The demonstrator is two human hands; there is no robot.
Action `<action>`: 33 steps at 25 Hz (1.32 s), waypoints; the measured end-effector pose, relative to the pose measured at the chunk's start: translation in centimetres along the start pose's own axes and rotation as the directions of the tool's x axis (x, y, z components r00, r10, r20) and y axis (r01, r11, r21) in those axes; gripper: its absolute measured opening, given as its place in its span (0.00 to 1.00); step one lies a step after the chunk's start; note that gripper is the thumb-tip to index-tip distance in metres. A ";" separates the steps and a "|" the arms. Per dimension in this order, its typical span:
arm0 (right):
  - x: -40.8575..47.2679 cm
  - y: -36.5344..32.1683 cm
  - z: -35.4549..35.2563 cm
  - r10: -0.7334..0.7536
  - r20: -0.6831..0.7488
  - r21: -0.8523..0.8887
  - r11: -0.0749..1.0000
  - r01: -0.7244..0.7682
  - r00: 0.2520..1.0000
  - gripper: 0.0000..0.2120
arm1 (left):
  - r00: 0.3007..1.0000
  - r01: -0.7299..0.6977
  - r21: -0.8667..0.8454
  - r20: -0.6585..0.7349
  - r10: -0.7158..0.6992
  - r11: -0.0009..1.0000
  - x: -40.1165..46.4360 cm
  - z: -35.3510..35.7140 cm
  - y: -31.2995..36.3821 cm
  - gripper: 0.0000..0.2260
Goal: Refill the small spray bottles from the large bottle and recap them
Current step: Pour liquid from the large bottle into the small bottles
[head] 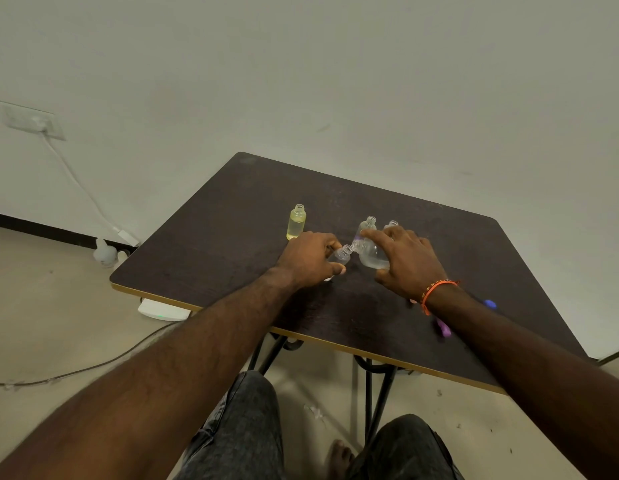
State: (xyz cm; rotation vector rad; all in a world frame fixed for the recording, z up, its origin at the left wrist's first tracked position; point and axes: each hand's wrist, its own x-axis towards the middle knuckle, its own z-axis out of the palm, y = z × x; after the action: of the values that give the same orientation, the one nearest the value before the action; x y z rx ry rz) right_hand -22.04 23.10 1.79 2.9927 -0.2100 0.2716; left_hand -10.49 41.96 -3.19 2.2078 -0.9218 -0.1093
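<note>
Frame centre: my right hand (pixel 406 261) tilts the large bottle (pixel 372 257) into the small bottle (pixel 341 255) my left hand (pixel 310 259) grips; three other uncapped bottles stand on the desk (pixel 232 237).

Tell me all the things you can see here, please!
table: 1, dark brown with a pale edge, middle
yellow bottle: 1, yellowish liquid, uncapped, upright on the table, left of the hands
large bottle: 1, clear, tilted, neck at the small bottle's mouth
small bottle: 1, clear, uncapped, in the left hand
clear bottles: 2, uncapped, behind the right hand
caps: purple and blue, partly hidden beside the right forearm
wall socket: 1, white, left wall, white cable hanging
white bottle: 1, on the floor by the wall
wristband: 1, orange, right wrist
left hand: holds the small bottle
right hand: tips the large bottle
</note>
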 end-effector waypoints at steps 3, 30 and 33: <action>0.1 0.0 0.0 -0.002 -0.007 -0.004 1.000 0.002 1.000 0.39 | 1.000 -0.002 0.001 -0.005 0.002 1.000 -0.1 0.0 0.0 0.20; -0.9 -0.2 1.6 0.265 -0.159 0.661 0.744 -0.097 0.951 0.37 | 0.978 0.143 0.069 -0.163 -0.130 0.987 1.0 0.9 0.2 0.17; -0.3 -0.2 2.1 0.283 -0.170 0.698 0.711 -0.088 0.944 0.36 | 0.968 0.155 0.079 -0.211 -0.135 0.985 2.2 1.6 0.9 0.20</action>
State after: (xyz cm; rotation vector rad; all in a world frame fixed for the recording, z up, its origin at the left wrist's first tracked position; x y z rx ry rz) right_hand -21.91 23.08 -0.34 3.5992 -0.4836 0.9724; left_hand -9.95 39.19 -3.35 2.3227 -0.6639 0.0946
